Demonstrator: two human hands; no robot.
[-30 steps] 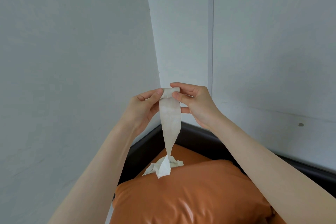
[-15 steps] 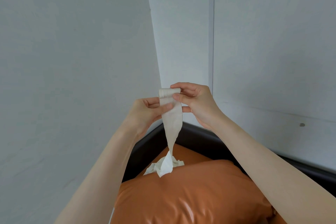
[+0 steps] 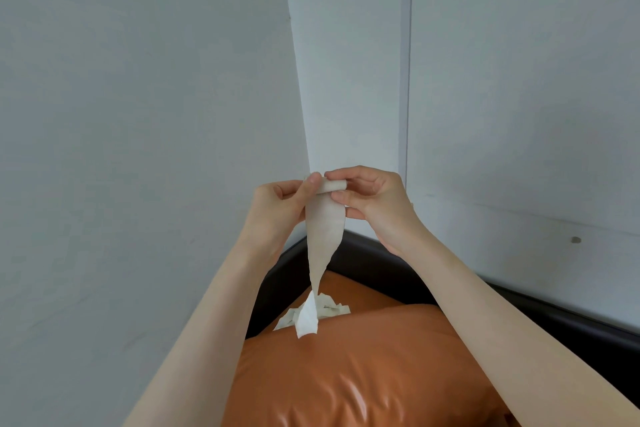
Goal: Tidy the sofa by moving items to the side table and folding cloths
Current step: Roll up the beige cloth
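A long cream cloth strip [image 3: 323, 229] hangs from both hands in front of the wall corner. Its top end is rolled into a small coil between my fingers. My left hand [image 3: 278, 204] pinches the coil's left side with thumb and fingers. My right hand [image 3: 372, 199] pinches the coil from the right, fingers curled over it. The strip narrows downward, and its loose crumpled end [image 3: 311, 314] lies on a glossy orange cushion [image 3: 363, 367].
A dark sofa back [image 3: 374, 253] runs along the corner behind the cushion. Pale grey walls [image 3: 138, 114] stand close on the left and right. A small round mark [image 3: 576, 239] sits on the right wall.
My left hand dropped down the strip half a second ago and has come back up to the coil. The right hand has kept its pinch in place.
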